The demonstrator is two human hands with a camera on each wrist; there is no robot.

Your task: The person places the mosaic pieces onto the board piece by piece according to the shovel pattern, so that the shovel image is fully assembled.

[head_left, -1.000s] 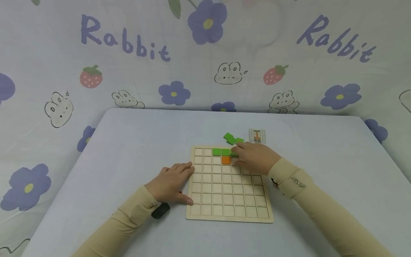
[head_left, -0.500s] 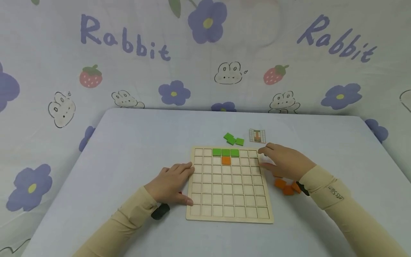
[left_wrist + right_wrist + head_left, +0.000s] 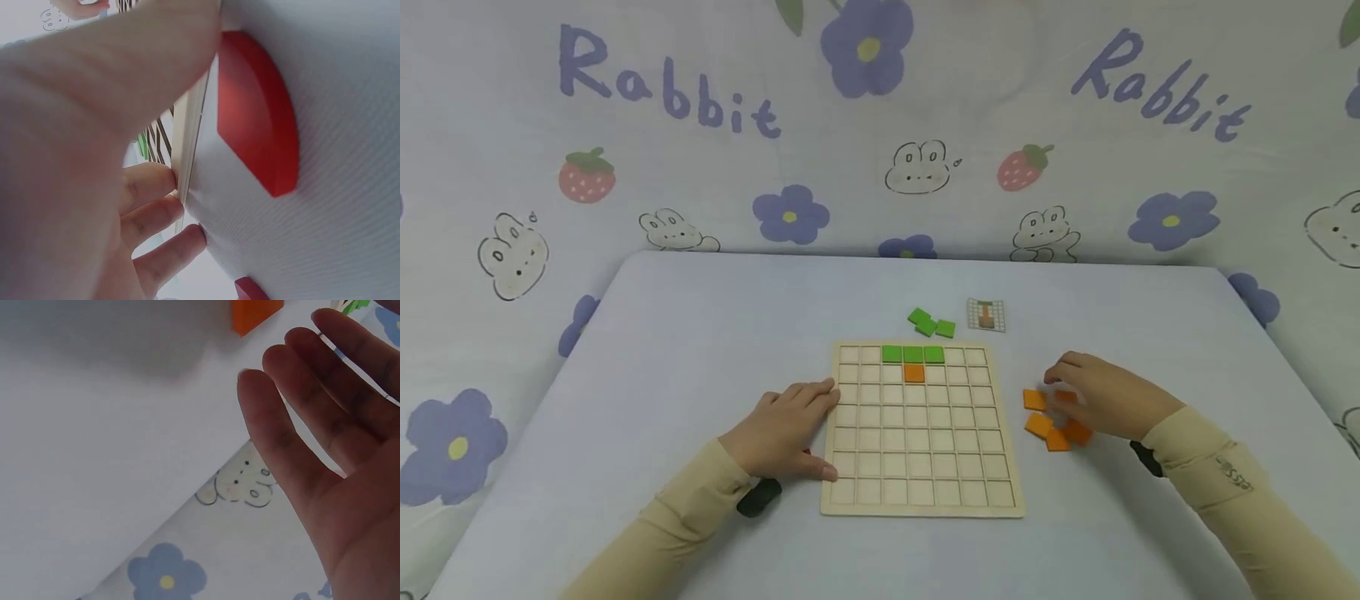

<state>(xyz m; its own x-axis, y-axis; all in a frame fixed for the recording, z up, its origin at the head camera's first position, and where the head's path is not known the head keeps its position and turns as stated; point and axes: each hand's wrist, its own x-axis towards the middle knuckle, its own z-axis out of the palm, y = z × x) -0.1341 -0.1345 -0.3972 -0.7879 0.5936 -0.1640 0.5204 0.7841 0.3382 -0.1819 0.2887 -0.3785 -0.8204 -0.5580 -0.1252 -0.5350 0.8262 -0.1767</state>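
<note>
My left hand rests along the left edge of a wooden grid board, with fingertips and thumb touching its side. Three green square tiles lie side by side in the board's far row, and one orange tile sits just below the middle one. To the right of the board, my right hand hovers low over several loose orange tiles, partly covering them. The right wrist view shows its fingers loosely extended, with nothing gripped in sight.
Beyond the board lie several loose green tiles and a small pattern card. Red pieces, one with a curved edge, lie on the table beneath my left hand. A cloth printed with flowers and rabbits hangs behind the table.
My right hand has left the third green tile in the far row and moved right to the orange tiles. The left hand stays at the board; the head view has shifted slightly.
</note>
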